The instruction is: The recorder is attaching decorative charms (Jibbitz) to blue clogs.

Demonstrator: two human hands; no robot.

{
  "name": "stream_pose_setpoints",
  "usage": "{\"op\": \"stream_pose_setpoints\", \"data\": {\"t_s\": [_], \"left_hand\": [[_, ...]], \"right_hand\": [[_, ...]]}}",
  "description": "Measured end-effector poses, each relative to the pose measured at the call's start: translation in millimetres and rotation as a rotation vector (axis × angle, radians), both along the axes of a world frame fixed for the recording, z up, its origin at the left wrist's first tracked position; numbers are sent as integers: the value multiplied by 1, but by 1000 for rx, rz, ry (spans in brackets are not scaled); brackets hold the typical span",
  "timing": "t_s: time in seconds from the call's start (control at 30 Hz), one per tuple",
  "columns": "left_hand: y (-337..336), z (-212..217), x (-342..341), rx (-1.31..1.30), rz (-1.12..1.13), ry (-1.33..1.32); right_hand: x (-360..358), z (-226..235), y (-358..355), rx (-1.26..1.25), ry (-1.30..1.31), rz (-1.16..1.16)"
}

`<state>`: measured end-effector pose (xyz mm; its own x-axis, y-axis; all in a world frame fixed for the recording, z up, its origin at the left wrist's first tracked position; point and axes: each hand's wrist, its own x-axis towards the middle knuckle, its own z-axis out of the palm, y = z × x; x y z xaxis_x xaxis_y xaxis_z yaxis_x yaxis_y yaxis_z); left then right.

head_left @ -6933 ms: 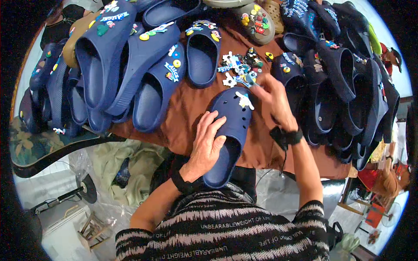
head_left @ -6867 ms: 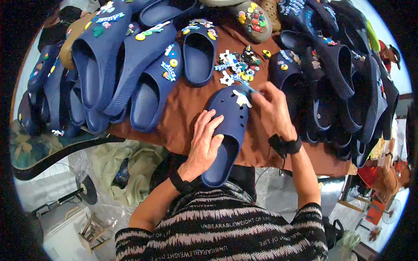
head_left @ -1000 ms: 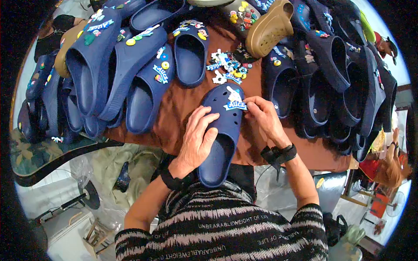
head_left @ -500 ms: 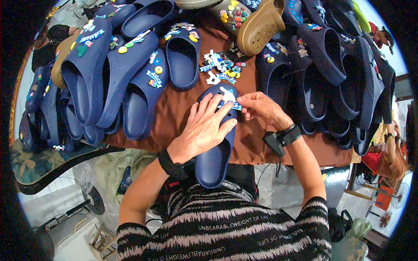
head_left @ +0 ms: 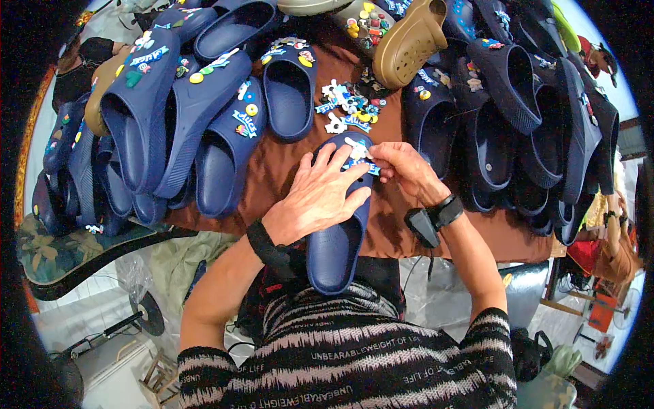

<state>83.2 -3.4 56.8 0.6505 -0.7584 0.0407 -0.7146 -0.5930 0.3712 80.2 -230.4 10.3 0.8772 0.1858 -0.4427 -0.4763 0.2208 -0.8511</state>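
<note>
A navy blue clog (head_left: 334, 255) lies on the brown cloth in front of me, toe pointing away and heel near the table's front edge. My left hand (head_left: 317, 198) rests over its upper with the fingers spread out flat. On the toe sit a white cartoon-figure charm (head_left: 357, 148) and a blue banner charm (head_left: 368, 166). At their right edge, my right hand (head_left: 411, 174) pinches with thumb and forefinger on the white charm; its fingertips partly cover the contact. Just beyond the toe is a pile of loose charms (head_left: 351, 102).
Decorated navy clogs (head_left: 228, 153) are heaped at left, and more navy clogs (head_left: 490, 143) at right. A tan clog (head_left: 411, 48) leans at the far side. Brown cloth (head_left: 388, 238) covers the table. A dark patterned board (head_left: 75, 255) juts out at left.
My right fingertips have moved slightly, from the banner's right end to beside the white charm. The left hand has shifted a little and still lies on the clog.
</note>
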Motion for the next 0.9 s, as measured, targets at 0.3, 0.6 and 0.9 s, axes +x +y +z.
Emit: {"op": "stream_pose_setpoints", "data": {"t_s": [0.3, 0.6, 0.9], "left_hand": [[1, -20, -7, -225, 115, -12], [12, -19, -14, -404, 230, 151], [17, -18, -17, -297, 174, 87]], "right_hand": [[-14, -3, 7, -488, -365, 40], [-13, -10, 1, -545, -381, -13], [-12, -8, 4, -433, -302, 57]]}}
